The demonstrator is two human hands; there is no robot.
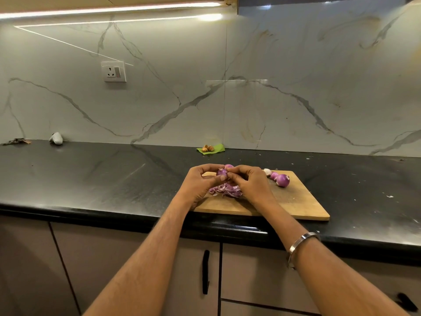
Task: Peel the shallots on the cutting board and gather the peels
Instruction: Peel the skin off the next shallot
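— Two hands work on one shallot (222, 172) now, yes? Where is it exactly?

— Yes. It is lifted a little above the far left part of the board (296, 201). The left hand (200, 183) has its fingers curled round it from the left, and the right hand (247, 182) pinches at its top, at a bit of skin I think. The two hands touch each other there.

— How will it handle?

— It is small, light and firm, so it will not crush. My guess is that the peeled surface is smooth and slippery, so the holding hand should cup it, not only squeeze with two fingertips. The skin is thin, papery and tears easily. Best to take it at the cut end, where an edge stands up, and pull down along the bulb.

— And the others?

— Another bulb (229, 166) shows just behind the hands. A few more (282, 180) lie together on the far right part of the board; they look shiny, probably already peeled.

— The peels?

— They lie in a loose pile (225, 191) on the board, under the hands. They are very light and curled, so gather them by sweeping with flat fingers, not picking one by one. The board lies at the front edge of the dark counter (91, 174).
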